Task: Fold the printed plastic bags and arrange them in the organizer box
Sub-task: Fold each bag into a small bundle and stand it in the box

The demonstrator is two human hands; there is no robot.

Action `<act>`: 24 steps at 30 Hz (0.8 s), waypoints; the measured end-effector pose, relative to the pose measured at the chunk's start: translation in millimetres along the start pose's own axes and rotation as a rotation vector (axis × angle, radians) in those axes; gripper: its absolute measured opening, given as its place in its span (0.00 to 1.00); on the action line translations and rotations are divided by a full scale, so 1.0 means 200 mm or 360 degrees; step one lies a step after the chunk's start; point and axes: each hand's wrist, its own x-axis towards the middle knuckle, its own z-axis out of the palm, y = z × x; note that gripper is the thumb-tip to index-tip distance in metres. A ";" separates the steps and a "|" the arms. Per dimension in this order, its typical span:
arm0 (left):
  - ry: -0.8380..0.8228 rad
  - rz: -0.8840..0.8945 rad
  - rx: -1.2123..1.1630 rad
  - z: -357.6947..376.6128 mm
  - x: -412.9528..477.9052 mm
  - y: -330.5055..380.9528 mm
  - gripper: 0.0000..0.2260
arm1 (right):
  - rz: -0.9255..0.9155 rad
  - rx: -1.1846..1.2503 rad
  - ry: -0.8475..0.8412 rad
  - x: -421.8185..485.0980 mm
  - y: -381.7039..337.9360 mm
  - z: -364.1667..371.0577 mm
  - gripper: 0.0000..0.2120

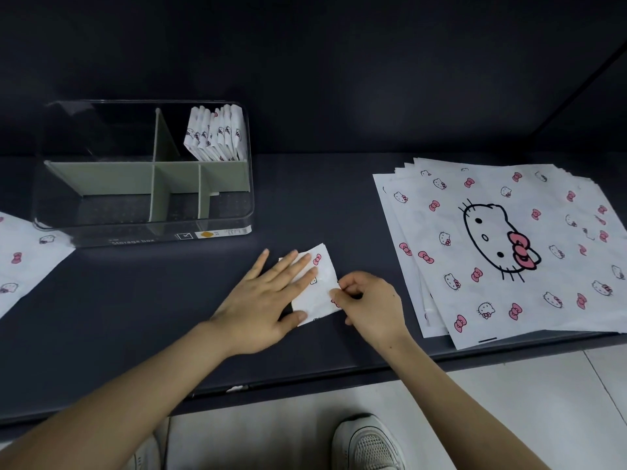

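1. The left hand (268, 293) is laid flat, palm down, with straight, slightly spread fingers pressed on a folded bag (322, 283); the thumb is set against the bag's near edge, and nothing is gripped
2. The right hand (368, 303) is held with curled fingers, and the bag's right edge is pinched between thumb and forefinger
3. Both bare forearms are seen reaching in from the bottom of the view onto a dark counter (135, 300)
4. The left part of the folded bag is covered by the left fingers, so its full outline cannot be made out
5. The right hand's other fingertips are tucked under and hidden
6. A stack (509, 249) of flat printed bags is cut off by the right edge of the view, and a loose bag (23, 262) is cut off by the left edge
7. A white shoe (369, 442) is seen on the floor below the counter
8. The folded bag lies on the counter between the two hands, touched by both
9. A clear box (101, 232) with green dividers (112, 179) is placed beyond and to the left of the hands, apart from them
10. Filed bags (215, 135) are stood upright in the box's far right compartment
11. The stack lies near the right hand, on its right, untouched
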 end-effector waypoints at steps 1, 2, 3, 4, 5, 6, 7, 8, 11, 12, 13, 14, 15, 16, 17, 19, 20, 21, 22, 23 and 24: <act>-0.0008 -0.0035 -0.0001 0.00 0.00 0.01 0.29 | 0.0005 -0.0042 0.0078 -0.01 0.00 0.01 0.03; 0.0006 -0.0072 0.0004 0.00 0.00 0.03 0.29 | -0.0002 -0.0147 0.0160 -0.02 -0.01 0.02 0.06; 0.0026 -0.0110 0.0010 0.00 0.00 0.05 0.29 | -0.0027 -0.0274 0.0235 -0.04 -0.01 0.03 0.10; 0.0043 -0.0151 0.0010 0.01 0.00 0.08 0.29 | -0.0050 -0.0381 0.0287 -0.05 -0.02 0.04 0.14; 0.0057 -0.0195 0.0009 0.02 0.00 0.10 0.29 | -0.0053 -0.0451 0.0309 -0.05 -0.02 0.05 0.17; 0.0070 -0.0240 0.0013 0.03 0.00 0.13 0.28 | -0.0030 -0.0468 0.0297 -0.06 -0.03 0.05 0.18; 0.0087 -0.0284 0.0027 0.03 0.00 0.15 0.28 | 0.0004 -0.0431 0.0271 -0.05 -0.04 0.04 0.16; 0.0102 -0.0325 0.0036 0.04 0.00 0.17 0.28 | 0.0040 -0.0363 0.0249 -0.04 -0.04 0.03 0.11; 0.0085 -0.0393 0.0035 0.04 0.01 0.21 0.27 | 0.0188 -0.0200 0.0126 0.02 -0.05 0.01 0.14; 0.0082 -0.0401 0.0024 0.04 0.01 0.21 0.27 | 0.0235 -0.0168 0.0061 0.04 -0.07 -0.01 0.17; 0.0078 -0.0407 0.0016 0.04 0.01 0.21 0.27 | 0.0283 -0.0173 -0.0011 0.05 -0.09 -0.03 0.19; 0.0072 -0.0412 0.0000 0.04 0.01 0.21 0.27 | 0.0340 -0.0194 -0.0074 0.06 -0.11 -0.05 0.19; 0.0070 -0.0417 -0.0014 0.04 0.01 0.21 0.27 | 0.0375 -0.0209 -0.0114 0.07 -0.11 -0.06 0.19; 0.0067 -0.0418 -0.0029 0.04 0.01 0.21 0.27 | 0.0382 -0.0189 -0.0121 0.08 -0.11 -0.06 0.17; 0.0055 -0.0415 -0.0045 0.04 0.00 0.21 0.27 | 0.0356 -0.0133 -0.0103 0.08 -0.11 -0.06 0.14; 0.0058 -0.0411 -0.0129 0.02 0.00 0.21 0.28 | 0.0267 0.0081 -0.0028 0.07 -0.10 -0.04 0.07; 0.0076 -0.0444 -0.0270 0.00 0.01 0.20 0.30 | 0.0245 0.0251 -0.0024 0.05 -0.10 -0.05 0.05; 0.0153 -0.0521 -0.0487 -0.04 0.01 0.19 0.32 | 0.0243 0.0425 -0.0049 0.03 -0.10 -0.06 0.06; 0.0228 -0.0652 -0.0750 -0.09 0.01 0.17 0.33 | 0.0240 0.0553 -0.0094 0.02 -0.10 -0.08 0.08; 0.0307 -0.0781 -0.0967 -0.14 0.02 0.16 0.32 | 0.0208 0.0609 -0.0154 0.01 -0.12 -0.10 0.09; 0.0425 -0.0878 -0.1079 -0.20 0.02 0.15 0.29 | 0.0158 0.0619 -0.0228 0.00 -0.13 -0.14 0.09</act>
